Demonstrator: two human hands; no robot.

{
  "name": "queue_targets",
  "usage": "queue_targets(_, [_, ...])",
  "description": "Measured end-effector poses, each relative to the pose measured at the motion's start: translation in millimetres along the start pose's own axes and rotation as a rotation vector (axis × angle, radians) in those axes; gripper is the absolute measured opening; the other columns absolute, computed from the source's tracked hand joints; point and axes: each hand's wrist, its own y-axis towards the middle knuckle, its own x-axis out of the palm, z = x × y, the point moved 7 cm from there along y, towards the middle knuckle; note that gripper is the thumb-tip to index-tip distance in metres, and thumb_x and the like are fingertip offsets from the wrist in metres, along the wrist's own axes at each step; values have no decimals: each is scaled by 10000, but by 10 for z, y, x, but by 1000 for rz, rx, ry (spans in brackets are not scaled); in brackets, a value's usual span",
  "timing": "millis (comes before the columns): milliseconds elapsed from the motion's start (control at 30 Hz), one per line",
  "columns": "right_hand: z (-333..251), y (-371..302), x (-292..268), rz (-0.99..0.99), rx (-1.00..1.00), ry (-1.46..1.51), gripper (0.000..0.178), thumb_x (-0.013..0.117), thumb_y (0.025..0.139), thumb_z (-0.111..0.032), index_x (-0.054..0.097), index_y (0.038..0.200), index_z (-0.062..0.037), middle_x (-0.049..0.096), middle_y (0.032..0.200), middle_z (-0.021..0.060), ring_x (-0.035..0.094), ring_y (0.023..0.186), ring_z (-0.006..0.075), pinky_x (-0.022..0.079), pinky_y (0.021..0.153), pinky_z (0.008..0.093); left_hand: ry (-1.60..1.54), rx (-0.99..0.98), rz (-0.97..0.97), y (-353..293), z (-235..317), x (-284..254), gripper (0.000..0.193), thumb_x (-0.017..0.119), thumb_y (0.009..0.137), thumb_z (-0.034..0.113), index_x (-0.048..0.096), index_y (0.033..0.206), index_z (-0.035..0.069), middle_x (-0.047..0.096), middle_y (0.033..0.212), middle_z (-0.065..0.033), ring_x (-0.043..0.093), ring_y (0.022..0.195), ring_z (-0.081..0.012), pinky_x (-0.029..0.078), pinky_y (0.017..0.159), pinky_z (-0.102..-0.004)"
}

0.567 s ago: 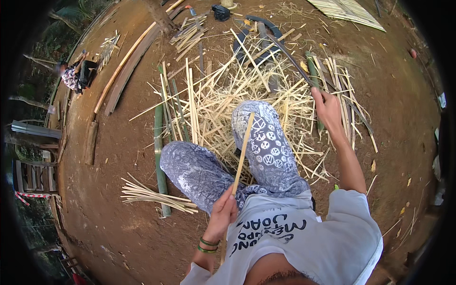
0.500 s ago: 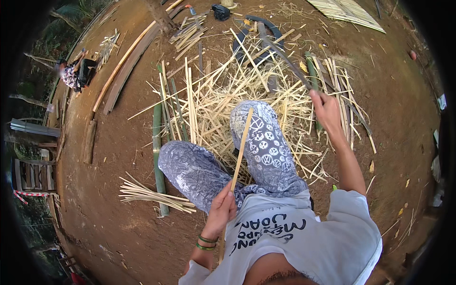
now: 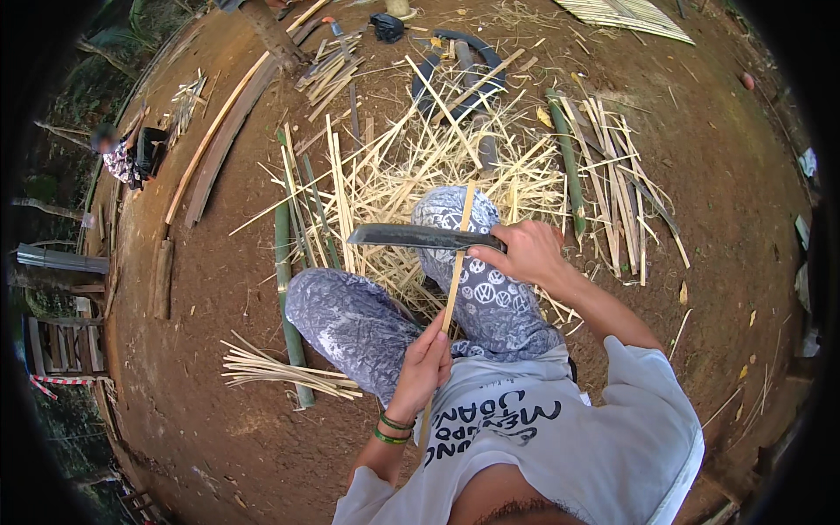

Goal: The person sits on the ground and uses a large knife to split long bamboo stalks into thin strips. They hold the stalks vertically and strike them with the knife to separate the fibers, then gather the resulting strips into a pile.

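My left hand (image 3: 426, 363) is closed around the lower part of a long, narrow bamboo strip (image 3: 454, 293), which slants up over my right knee. Gripped in my right hand (image 3: 530, 251) is a machete (image 3: 407, 236) with a broad dark blade, its tip pointing left. The blade lies crosswise over the strip near its upper end, at about knee height. The fingers of my right hand wrap the grip, hiding most of it. A heap of pale bamboo shavings (image 3: 534, 206) spreads on the ground beyond my knees.
A green bamboo pole (image 3: 291, 328) lies left of my legs, with a bundle of thin strips (image 3: 271, 366) across it. Another green pole (image 3: 569, 166) and several split strips (image 3: 618, 188) lie right. Beyond are a black ring (image 3: 424, 83) and a black bag (image 3: 387, 27). A person (image 3: 131, 159) sits far left.
My right hand has swung the machete down and left from the far right, onto the strip. My left hand, still holding the strip, has shifted slightly up and right.
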Motion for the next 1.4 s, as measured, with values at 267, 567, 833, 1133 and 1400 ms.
queue_targets(267, [352, 141, 33, -5, 204, 24, 673, 582, 866, -678, 715, 753, -27, 575, 502, 147, 597, 449, 322, 465, 452, 455, 36, -20, 28, -313, -294, -209, 463, 385, 1080, 134, 346, 1541, 124, 286, 653, 59, 258, 504, -41, 260, 432, -201])
queue_targets(567, [185, -43, 9, -6, 45, 111, 655, 566, 866, -693, 738, 798, -64, 599, 529, 163, 629, 500, 341, 504, 531, 477, -84, 7, 58, -178, -171, -208, 469, 386, 1085, 150, 324, 1548, 103, 292, 626, 69, 269, 482, -30, 267, 415, -196])
queue_targets(833, [7, -45, 42, -15, -75, -23, 579, 660, 821, -626, 654, 671, -66, 600, 534, 140, 624, 498, 338, 477, 503, 467, 14, 39, 90, -48, -42, -106, 471, 398, 1080, 148, 335, 1542, 86, 303, 657, 68, 286, 513, -25, 267, 433, -194])
queue_targets(1133, [-30, -120, 2, -32, -37, -11, 573, 655, 831, -629, 684, 708, -70, 599, 529, 135, 616, 484, 330, 476, 489, 460, 297, 219, 192, -66, 3, -94, 455, 414, 1058, 91, 399, 1513, 64, 382, 657, 96, 341, 535, 8, 306, 468, -177])
queue_targets(1400, [180, -77, 6, 39, 46, 18, 592, 623, 850, -642, 729, 775, -65, 595, 522, 131, 624, 482, 313, 476, 474, 458, 334, 231, 237, -127, -57, -137, 447, 441, 1050, 81, 432, 1496, 71, 414, 704, 96, 335, 567, 7, 300, 493, -173])
